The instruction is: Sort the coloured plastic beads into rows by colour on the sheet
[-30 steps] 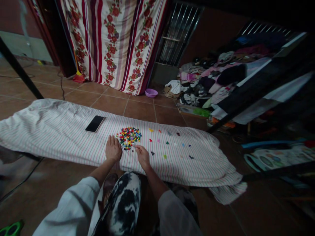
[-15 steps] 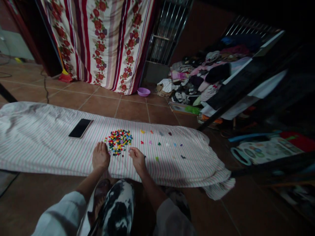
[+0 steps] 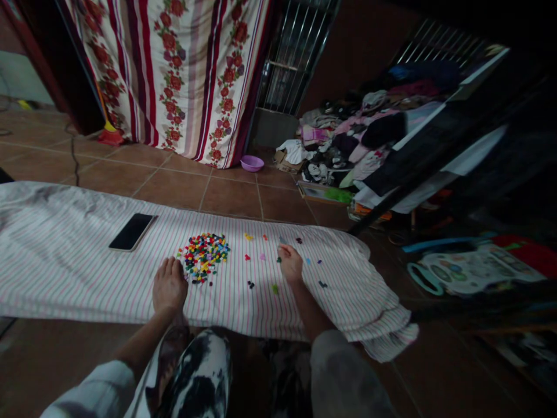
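A heap of tiny multicoloured blocks point(image 3: 204, 255) lies on the striped cloth. Flat beside its left edge rests my left hand point(image 3: 170, 283), fingers stretched out and holding nothing. To the right, my right hand point(image 3: 290, 264) is pinched, its fingertips at a little grey cluster point(image 3: 282, 240); the small block between them is barely visible. Small colour groups are spread around: yellow point(image 3: 248, 237), orange point(image 3: 265, 237), red point(image 3: 248, 257), pink point(image 3: 262, 256), dark green point(image 3: 279, 260), black point(image 3: 250, 284), lime green point(image 3: 275, 288), light blue point(image 3: 308, 261) and dark maroon point(image 3: 299, 240).
A phone point(image 3: 131, 232) lies on the striped cloth point(image 3: 78, 261) left of the heap. Beyond, on the tiled floor, are a purple basin point(image 3: 252, 163), a red broom point(image 3: 110, 136) and a pile of clothes point(image 3: 348, 136). A floral curtain point(image 3: 191, 75) hangs behind.
My right hand has moved right, from the heap's edge to the grey cluster, still pinched. My left hand stays beside the heap. The view has shifted slightly.
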Demonstrator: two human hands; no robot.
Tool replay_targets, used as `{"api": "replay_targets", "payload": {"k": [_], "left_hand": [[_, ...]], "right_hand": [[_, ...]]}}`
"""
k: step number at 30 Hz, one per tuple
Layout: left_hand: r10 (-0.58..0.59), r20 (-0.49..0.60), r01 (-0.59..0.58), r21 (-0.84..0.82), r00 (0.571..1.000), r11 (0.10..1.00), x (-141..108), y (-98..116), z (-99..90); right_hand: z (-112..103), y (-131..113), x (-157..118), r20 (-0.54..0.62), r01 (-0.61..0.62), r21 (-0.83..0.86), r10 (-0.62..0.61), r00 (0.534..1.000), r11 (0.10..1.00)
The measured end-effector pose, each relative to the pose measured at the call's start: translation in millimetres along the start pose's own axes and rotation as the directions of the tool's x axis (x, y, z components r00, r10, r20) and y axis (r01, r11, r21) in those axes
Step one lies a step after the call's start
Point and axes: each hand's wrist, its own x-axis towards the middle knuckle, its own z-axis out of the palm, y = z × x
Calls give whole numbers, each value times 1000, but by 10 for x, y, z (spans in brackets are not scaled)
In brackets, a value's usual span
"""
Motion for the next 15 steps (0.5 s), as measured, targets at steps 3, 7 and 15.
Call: {"api": "replay_targets", "payload": {"k": [3, 7, 15], "left_hand": [[10, 3, -10, 26, 1000, 1000, 0, 2, 4], [-1, 17, 1, 20, 1000, 1000, 2, 0, 10], [-5, 4, 5, -2, 1000, 1000, -4, -17, 41]], "right_hand": [[-119, 111, 215, -24, -67, -141, 64, 998, 988], [-166, 200, 388, -9, -118, -324, 122, 992, 939], [-39, 186, 511, 26, -77, -490, 103, 994, 868]]}}
